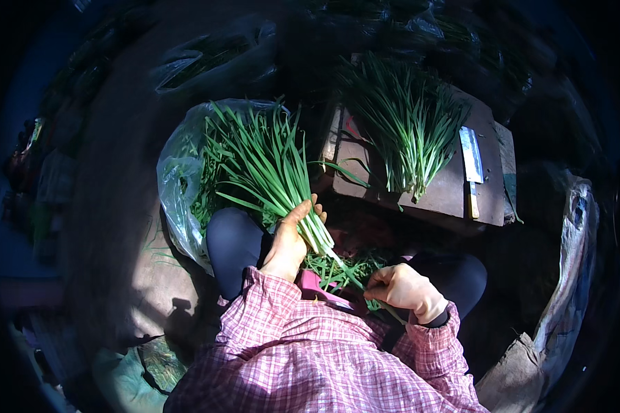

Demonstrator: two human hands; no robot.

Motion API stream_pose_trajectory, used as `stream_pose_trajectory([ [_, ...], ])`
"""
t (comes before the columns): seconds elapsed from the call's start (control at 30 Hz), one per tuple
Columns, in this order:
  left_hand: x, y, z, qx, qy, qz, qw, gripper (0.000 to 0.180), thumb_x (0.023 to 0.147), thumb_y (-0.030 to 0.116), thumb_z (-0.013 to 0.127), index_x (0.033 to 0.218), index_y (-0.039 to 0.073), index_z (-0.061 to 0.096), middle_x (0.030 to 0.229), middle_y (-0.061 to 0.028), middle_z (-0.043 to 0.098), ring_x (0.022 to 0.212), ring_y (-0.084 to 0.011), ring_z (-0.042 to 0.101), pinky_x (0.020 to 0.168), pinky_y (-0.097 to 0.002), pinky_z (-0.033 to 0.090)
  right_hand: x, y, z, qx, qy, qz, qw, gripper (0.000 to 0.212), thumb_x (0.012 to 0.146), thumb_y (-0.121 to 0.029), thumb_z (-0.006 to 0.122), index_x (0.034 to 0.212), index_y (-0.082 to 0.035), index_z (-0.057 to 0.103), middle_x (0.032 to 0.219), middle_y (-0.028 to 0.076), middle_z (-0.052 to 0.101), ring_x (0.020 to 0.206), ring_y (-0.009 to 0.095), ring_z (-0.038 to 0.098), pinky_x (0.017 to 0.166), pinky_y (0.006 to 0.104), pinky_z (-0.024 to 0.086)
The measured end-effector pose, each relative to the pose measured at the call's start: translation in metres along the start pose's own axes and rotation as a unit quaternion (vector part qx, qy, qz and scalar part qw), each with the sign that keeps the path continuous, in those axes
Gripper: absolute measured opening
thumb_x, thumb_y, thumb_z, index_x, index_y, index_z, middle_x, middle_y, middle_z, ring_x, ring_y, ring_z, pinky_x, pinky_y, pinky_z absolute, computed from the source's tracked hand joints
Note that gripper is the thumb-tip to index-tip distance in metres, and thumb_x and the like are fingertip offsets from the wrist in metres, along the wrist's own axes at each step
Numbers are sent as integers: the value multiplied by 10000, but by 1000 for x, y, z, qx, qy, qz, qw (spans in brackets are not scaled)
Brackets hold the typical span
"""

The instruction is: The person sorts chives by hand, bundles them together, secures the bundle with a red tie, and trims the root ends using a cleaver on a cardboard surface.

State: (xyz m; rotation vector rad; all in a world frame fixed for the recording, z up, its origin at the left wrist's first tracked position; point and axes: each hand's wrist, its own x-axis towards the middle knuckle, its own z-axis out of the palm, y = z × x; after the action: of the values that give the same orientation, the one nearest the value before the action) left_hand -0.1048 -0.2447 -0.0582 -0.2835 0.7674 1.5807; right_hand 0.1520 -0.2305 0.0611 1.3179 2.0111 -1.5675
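Observation:
My left hand is closed around a bunch of garlic chives, its green leaves fanning up and away to the left. The pale stem ends stick out beyond my fingers toward the lower right. Close to those ends, my right hand is pinched on a thin green strand, a chive leaf by its look. Beneath and between my hands, loose green scraps lie in my lap, next to a pink container edge that is partly hidden.
A larger pile of chives rests on a brown board at the right, with a cleaver beside it. At my left knee stands a clear plastic bag of greens. Another bag of greens lies farther back. A sack edges the right side.

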Motion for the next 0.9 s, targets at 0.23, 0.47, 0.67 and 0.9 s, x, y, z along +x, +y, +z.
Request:
stream_pose_trajectory([
  [0.23,-8,1,12,0,-26,12,1000,393,877,81,726,1236,1,590,1162,-74,672,973,-198,645,920,-382,552,79,4,30,300,106,-241,917,851,786,-230,843,1486,-39,399,1215,114,655,961,200,656,796,297,525],
  [0.47,-2,19,14,29,-21,56,998,348,885,66,715,1198,-53,619,1090,-103,670,903,-193,658,862,-355,580,49,0,49,194,-16,20,981,281,975,-342,636,1024,-83,735,693,60,663,594,143,608,582,296,488],
  [0.67,-7,14,19,82,-35,71,993,384,872,60,724,1227,0,591,1135,-103,674,913,-217,663,868,-402,574,59,21,36,179,228,-107,951,585,869,-330,773,1329,-22,582,1138,152,714,1022,248,699,846,332,549],
  [0.9,-15,-8,37,275,-48,41,959,410,832,163,787,1152,-48,643,970,-150,701,830,-216,681,728,-335,573,119,-25,25,543,-22,-170,822,829,864,-300,789,1480,16,335,1279,128,596,1127,225,612,909,361,533],
])
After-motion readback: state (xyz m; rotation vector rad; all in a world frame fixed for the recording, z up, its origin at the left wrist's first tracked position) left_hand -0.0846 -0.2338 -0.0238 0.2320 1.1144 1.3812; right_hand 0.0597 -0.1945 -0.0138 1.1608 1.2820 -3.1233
